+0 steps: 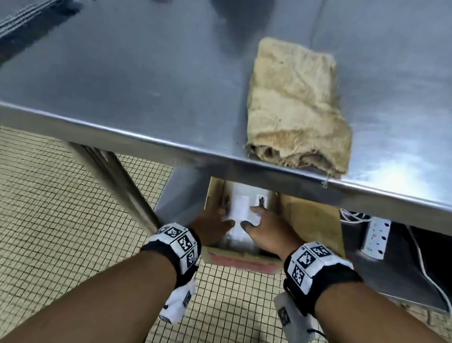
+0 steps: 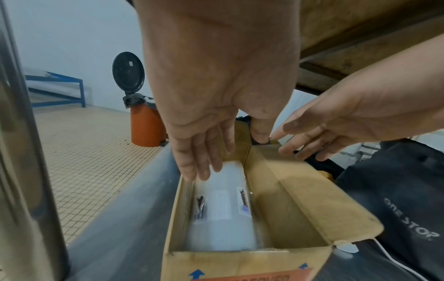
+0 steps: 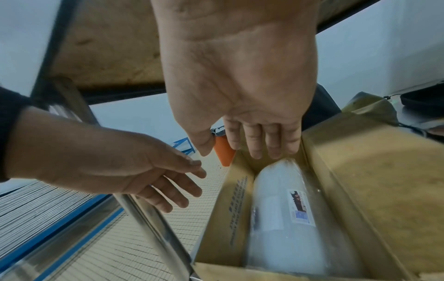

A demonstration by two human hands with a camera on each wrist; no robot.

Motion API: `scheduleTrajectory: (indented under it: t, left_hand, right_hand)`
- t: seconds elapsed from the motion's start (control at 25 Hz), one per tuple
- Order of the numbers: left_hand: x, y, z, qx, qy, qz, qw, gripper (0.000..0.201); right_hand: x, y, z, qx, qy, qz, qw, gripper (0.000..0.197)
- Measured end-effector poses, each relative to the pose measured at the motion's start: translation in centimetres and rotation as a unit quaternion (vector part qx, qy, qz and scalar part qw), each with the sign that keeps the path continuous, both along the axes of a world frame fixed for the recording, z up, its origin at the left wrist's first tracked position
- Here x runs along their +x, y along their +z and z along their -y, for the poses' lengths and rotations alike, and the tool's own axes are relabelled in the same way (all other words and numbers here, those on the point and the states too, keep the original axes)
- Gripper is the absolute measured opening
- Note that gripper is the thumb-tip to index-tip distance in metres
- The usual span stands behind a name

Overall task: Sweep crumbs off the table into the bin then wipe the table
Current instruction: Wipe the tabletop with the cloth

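Steel table [image 1: 145,76] fills the top of the head view; I can't make out crumbs on it at this blur, so can't say whether sweeping is done.

Tan cloth [image 1: 298,109] lies folded on the table, its near end right at the front edge. Probably parked there within reach for the wipe; neither hand is on it.

Open cardboard box [image 2: 300,209] sits on the floor under the table's front edge, flaps up. Sensible spot if it's the crumb catcher (my read only). There is also an orange pedal bin [image 2: 146,127] with its black lid up, standing well away on the tiled floor, and it looks the likelier "bin".

Inside the box, against its left wall: a white roll in clear wrap [image 2: 223,209], lying lengthwise, labels up.

Left hand [image 1: 212,224] is over the roll's left side, fingers straight and together, tips at or just above the wrap. Contact not resolvable in the left wrist view.

Right hand [image 1: 269,228] mirrors it on the right, fingers extended and slightly spread, gripping nothing. Thumbs point toward each other over the roll.

Judgement: both palms face down, flanking the roll, which looks like setup for a two-handed lift or reposition, likely because the roll is too fat for one hand.
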State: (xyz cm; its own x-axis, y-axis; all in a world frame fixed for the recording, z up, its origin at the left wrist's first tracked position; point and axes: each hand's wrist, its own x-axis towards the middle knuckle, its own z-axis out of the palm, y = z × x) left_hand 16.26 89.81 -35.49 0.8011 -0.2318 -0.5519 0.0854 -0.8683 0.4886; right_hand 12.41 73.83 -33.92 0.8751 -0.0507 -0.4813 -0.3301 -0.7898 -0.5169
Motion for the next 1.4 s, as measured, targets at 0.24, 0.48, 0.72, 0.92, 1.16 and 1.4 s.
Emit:
scheduleTrajectory:
  t: [0.24, 0.48, 0.72, 0.92, 1.16, 1.4]
  left_hand:
    - [-2.9, 11.5, -2.0, -0.011, -0.028, 0.015, 0.999, 0.043]
    - [-4.9, 22.2, -3.5, -0.040, -0.038, 0.051, 0.997, 0.042]
    - [-5.7, 30.3, -3.9, -0.066, -0.056, 0.111, 0.990, 0.039]
    - [-3.8, 34.0, -3.1, -0.056, -0.058, 0.143, 0.986, 0.046]
    - [0.3, 33.5, -0.6, 0.017, -0.030, 0.198, 0.980, 0.052]
    - [4.0, 30.4, 1.2, 0.066, 0.010, 0.199, 0.978, 0.058]
  right_hand:
    - [-2.7, 11.0, -2.3, -0.032, 0.023, -0.002, 0.999, 0.056]
    - [-5.8, 19.9, -3.9, -0.080, 0.014, 0.055, 0.995, 0.049]
    - [-7.8, 27.3, -4.5, -0.032, -0.028, 0.097, 0.994, 0.037]
    - [-6.3, 32.0, -2.9, -0.025, -0.053, 0.167, 0.984, 0.031]
    - [-1.7, 32.7, -0.8, -0.099, -0.058, 0.220, 0.969, 0.044]
    - [3.3, 30.9, 1.0, -0.134, -0.024, 0.225, 0.965, 0.057]
